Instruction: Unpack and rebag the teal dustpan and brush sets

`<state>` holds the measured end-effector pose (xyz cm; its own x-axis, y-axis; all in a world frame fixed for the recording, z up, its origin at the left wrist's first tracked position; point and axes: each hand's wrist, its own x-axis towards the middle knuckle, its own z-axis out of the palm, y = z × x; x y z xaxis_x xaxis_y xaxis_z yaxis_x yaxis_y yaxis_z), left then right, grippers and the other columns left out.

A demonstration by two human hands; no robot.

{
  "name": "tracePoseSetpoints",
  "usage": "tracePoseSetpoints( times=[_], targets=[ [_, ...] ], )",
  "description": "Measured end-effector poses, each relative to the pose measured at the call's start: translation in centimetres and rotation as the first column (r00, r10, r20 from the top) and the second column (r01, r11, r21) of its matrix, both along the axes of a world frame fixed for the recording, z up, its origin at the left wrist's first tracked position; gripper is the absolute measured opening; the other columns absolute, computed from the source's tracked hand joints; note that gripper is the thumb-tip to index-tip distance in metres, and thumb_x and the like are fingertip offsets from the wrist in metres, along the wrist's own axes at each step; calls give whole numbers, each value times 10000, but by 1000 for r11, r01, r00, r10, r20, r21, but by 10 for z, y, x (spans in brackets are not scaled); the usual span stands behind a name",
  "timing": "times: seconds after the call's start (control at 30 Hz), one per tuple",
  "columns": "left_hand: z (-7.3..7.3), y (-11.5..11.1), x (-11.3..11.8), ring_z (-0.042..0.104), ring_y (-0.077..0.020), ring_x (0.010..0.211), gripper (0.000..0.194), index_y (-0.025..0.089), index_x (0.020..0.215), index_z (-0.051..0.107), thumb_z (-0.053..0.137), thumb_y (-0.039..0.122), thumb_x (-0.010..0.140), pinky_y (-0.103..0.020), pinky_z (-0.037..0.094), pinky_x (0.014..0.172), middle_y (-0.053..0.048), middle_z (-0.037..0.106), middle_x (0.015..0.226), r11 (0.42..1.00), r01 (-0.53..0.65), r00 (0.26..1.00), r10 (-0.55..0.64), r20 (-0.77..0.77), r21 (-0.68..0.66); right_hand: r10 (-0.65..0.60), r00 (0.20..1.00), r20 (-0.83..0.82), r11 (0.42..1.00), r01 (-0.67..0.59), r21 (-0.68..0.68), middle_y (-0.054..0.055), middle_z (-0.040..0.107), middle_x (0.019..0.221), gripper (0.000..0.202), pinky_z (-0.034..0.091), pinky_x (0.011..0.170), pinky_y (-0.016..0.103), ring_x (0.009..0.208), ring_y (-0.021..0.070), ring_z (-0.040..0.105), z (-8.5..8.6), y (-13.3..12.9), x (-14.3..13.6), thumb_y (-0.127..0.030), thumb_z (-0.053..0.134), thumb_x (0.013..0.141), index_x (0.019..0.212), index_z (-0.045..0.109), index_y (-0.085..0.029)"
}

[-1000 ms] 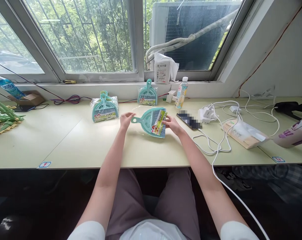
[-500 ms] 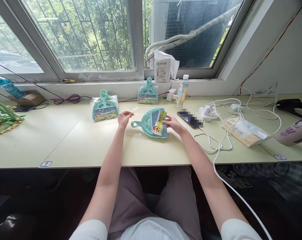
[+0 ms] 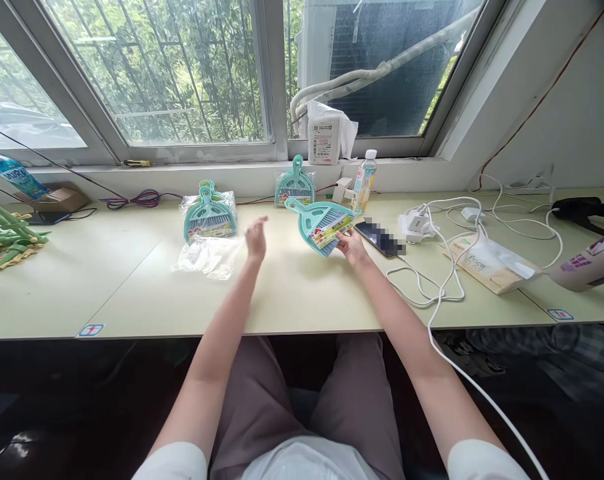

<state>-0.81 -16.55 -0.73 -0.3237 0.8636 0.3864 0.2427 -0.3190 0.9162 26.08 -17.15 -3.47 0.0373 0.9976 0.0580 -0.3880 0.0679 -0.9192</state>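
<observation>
My right hand [image 3: 352, 247] grips the brush end of a mint-green mini dustpan and brush set [image 3: 312, 223], raised and tilted, its handle pointing up to the left. A yellow-green label [image 3: 332, 230] lies across its bristles. My left hand [image 3: 256, 240] hovers over the table, touching nothing I can see; motion smears its fingers. Just left of it a crumpled clear plastic bag [image 3: 209, 257] lies on the table. Behind the bag sit wrapped dustpan sets [image 3: 209, 213], and one more wrapped set [image 3: 295, 183] leans near the wall.
A drink bottle [image 3: 365, 181] stands at the back, with a phone [image 3: 379, 238] in front. White cables [image 3: 452, 267], a charger [image 3: 418, 223] and a tissue pack [image 3: 492, 260] occupy the right. Green plant stalks [image 3: 12, 237] lie far left. The table's front edge [image 3: 312, 332] runs before my lap.
My right hand has lifted and turned the dustpan set. A clear plastic bag now lies on the left, and my left hand has moved slightly right.
</observation>
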Motion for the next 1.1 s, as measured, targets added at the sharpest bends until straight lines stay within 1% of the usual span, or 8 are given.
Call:
tracePoseSetpoints(
  times=[0.1, 0.17, 0.33, 0.5, 0.67, 0.9, 1.0, 1.1],
  targets=[
    [-19, 0, 37, 642, -219, 1013, 448, 187, 1212, 554, 435, 498, 913, -387, 477, 942, -105, 669, 1098, 839, 477, 875, -422, 238, -262, 95, 995, -3, 995, -95, -13, 54, 731, 935, 269, 609, 779, 354, 846, 200, 713, 1, -4, -7, -167, 691, 784, 1028, 585, -204],
    [-30, -2, 46, 652, -178, 896, 452, 213, 1238, 506, 554, 459, 862, -351, 512, 863, -69, 663, 1053, 780, 569, 815, -491, 309, -261, 145, 989, 28, 989, -144, -33, 62, 737, 889, 144, 610, 725, 324, 781, 187, 715, 3, -6, -11, -206, 661, 830, 961, 607, -177],
    [-38, 4, 32, 553, -123, 681, 259, 183, 985, 570, 518, 412, 875, -266, 481, 681, -8, 573, 783, 898, 336, 926, -259, 276, -285, 152, 946, 288, 972, -91, -216, 95, 718, 679, 322, 464, 369, 233, 461, 161, 633, 3, -2, -6, -386, 512, 931, 793, 649, -129],
    [-36, 9, 24, 490, -124, 674, 269, 175, 764, 532, 471, 404, 893, -237, 409, 674, 1, 507, 697, 952, 218, 968, -183, 169, -214, -467, 879, 97, 875, 475, -91, 17, 596, 502, 564, 243, 305, 176, 282, 36, 369, -1, 9, 15, -539, 313, 956, 683, 614, -148],
    [-37, 5, 31, 514, -137, 746, 256, 163, 772, 563, 437, 348, 897, -235, 398, 710, -18, 577, 780, 942, 280, 958, -285, -4, -184, -319, 886, 338, 940, 341, -7, 51, 627, 575, 635, 229, 362, 223, 309, 50, 305, 2, 3, 9, -602, 259, 936, 735, 660, -153],
    [-39, -12, 50, 525, -151, 782, 304, 182, 846, 582, 354, 362, 933, -254, 395, 747, -20, 613, 822, 926, 317, 868, -370, -332, -203, -484, 15, 875, 874, -40, 485, 88, 654, 1008, 273, 294, 589, 268, 764, 172, 575, 6, -30, -47, -305, 426, 941, 944, 674, -192],
    [-40, -17, 56, 508, -151, 742, 319, 187, 797, 558, 337, 368, 940, -262, 390, 716, -19, 595, 790, 915, 337, 823, -400, -403, -221, -462, -145, 875, 886, -104, 451, 95, 630, 938, 344, 249, 579, 288, 698, 167, 533, 4, -34, -54, -334, 395, 953, 863, 676, -158],
    [-39, -16, 56, 489, -149, 694, 357, 186, 720, 523, 336, 400, 937, -267, 390, 677, -13, 564, 726, 894, 376, 800, -445, -402, -241, -432, -127, 893, 902, -51, 429, 87, 615, 863, 417, 227, 574, 304, 622, 152, 467, 2, -29, -49, -358, 389, 951, 714, 667, -158]
  ],
)
